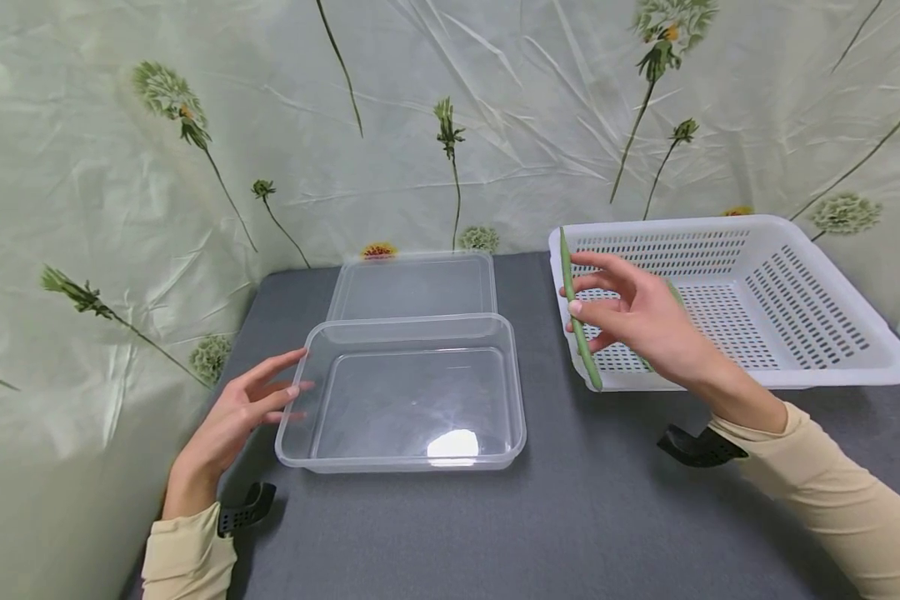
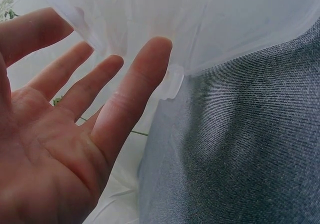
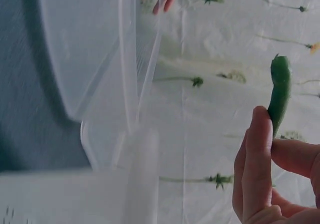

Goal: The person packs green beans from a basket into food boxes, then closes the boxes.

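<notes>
Green bean (image 1: pixel 581 340) is pinched near its middle between thumb and fingers of the right hand (image 1: pixel 641 312), above the 9 o'clock rim of the white basket (image 1: pixel 896 367). This middle hold seems chosen so that the long, thin bean is balanced; it points nearly from 12 to 6 o'clock. Inside the basket, another green pod (image 1: pixel 673 292) shows partly behind the hand. The left hand (image 1: pixel 236 417) grasps nothing: its fingers are loosely extended at the 9 o'clock wall of the clear container (image 1: pixel 390 408), perhaps to steady it, but I cannot tell how firmly they press. The basket stands between 2 and 3 o'clock from this container, probably for easy reach of the right arm. A clear lid (image 1: pixel 416 287) lies at 12 o'clock, where it likely disturbs neither hand.
</notes>
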`<state>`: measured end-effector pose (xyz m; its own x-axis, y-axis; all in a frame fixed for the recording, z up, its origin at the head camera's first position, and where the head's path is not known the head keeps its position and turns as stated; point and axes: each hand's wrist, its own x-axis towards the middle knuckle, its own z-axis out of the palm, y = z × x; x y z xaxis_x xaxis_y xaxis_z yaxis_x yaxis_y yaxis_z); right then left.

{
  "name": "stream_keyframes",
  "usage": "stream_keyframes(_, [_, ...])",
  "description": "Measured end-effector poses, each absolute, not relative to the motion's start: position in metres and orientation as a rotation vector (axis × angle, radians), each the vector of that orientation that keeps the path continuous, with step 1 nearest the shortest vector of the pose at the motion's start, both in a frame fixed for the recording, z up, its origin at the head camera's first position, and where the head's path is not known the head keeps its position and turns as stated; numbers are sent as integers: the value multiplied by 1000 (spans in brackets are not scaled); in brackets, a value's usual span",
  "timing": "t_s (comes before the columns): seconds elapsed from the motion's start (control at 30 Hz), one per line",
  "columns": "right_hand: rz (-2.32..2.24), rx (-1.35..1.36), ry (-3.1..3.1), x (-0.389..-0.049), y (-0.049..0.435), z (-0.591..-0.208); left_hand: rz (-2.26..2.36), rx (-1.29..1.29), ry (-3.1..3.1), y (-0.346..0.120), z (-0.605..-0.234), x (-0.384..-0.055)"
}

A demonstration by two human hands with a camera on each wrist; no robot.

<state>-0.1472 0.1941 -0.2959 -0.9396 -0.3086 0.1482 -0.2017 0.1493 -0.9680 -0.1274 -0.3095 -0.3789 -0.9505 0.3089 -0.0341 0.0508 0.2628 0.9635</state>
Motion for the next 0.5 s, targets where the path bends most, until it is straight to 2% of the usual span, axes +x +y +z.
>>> stream_keyframes(0.5, [-1990, -524, 2252, -141, 134, -316, 1753, 345, 2319, -310, -380, -127])
